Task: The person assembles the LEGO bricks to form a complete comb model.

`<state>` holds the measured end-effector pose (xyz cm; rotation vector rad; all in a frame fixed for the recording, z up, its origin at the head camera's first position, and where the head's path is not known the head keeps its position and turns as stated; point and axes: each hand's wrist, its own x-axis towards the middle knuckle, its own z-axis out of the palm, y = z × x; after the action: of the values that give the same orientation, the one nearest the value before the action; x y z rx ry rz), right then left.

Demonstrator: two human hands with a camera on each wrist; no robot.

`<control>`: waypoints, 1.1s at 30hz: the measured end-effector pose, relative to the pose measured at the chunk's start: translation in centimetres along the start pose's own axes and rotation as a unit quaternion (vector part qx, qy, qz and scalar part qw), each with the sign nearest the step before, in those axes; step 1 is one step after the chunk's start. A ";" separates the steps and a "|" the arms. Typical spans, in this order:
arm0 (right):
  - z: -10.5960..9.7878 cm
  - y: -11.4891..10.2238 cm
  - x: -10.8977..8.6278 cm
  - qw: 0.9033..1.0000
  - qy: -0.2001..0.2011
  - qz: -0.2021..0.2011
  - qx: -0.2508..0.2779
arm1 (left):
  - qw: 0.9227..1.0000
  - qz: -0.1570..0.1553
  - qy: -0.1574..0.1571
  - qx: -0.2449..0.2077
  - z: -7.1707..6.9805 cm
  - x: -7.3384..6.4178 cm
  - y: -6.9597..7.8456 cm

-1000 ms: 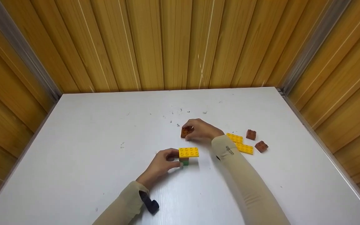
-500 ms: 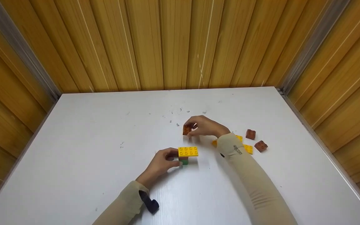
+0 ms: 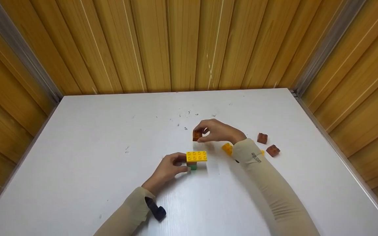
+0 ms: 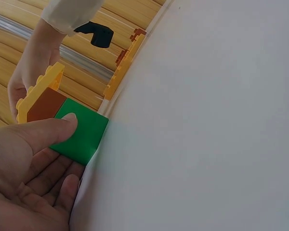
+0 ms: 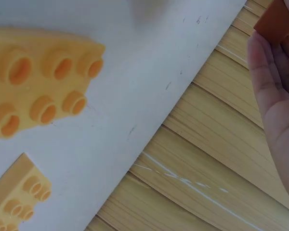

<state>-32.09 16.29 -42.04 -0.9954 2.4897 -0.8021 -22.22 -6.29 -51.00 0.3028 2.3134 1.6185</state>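
Brown brick (image 3: 196,135), pinched by the right hand (image 3: 218,131), now sits slightly farther right in the head view, so remains off the stack (image 3: 196,156). Left wrist: the left hand (image 4: 14,159) grips its green block (image 4: 86,137). Right wrist: yellow plate (image 5: 31,86) lies nearer.

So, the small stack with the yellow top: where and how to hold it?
Probably by the green bottom block, pinched across its sides from the left, where the left hand is: its visible wall is flat, and the yellow top piece juts out to the right, studs up.
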 end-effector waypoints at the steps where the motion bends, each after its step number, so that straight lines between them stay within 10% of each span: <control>1: 0.0 -0.2 -0.1 1.000 -0.001 -0.003 0.000 | 1.000 0.000 0.000 0.000 0.0 0.0 0.0; 33: 1.6 -2.7 -3.0 0.992 -0.015 -0.122 -0.005 | 1.000 0.027 -0.002 -0.008 0.1 0.0 0.0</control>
<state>-27.80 16.26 -41.33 -1.3238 2.3786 -0.8381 -22.17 -6.16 -51.03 0.3670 2.3074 1.6594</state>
